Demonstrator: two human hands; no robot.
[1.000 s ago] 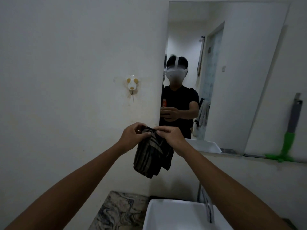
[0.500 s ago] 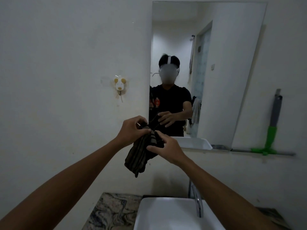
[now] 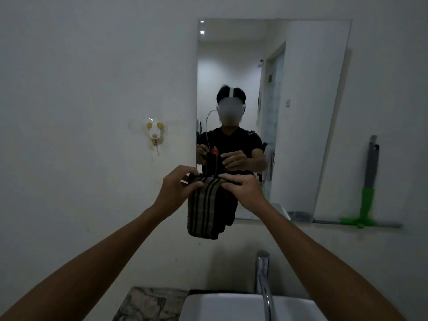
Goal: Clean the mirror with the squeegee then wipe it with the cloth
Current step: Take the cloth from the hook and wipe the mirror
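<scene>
A tall rectangular mirror (image 3: 308,107) hangs on the white wall ahead and reflects a person holding the cloth. My left hand (image 3: 176,188) and my right hand (image 3: 243,189) both pinch the top edge of a dark striped cloth (image 3: 206,209), which hangs folded in front of the mirror's lower left corner. The squeegee (image 3: 368,195), green with a grey handle, stands on a narrow ledge to the right of the mirror, away from both hands.
A white basin (image 3: 222,306) with a chrome tap (image 3: 264,274) sits below my arms. A marbled counter (image 3: 143,304) lies left of the basin. A small mouse-shaped wall hook (image 3: 154,132) is stuck to the wall left of the mirror.
The view has swung so the mirror sits more to the centre. My right hand has moved up to the cloth's top edge, and the cloth now hangs spread between both hands.
</scene>
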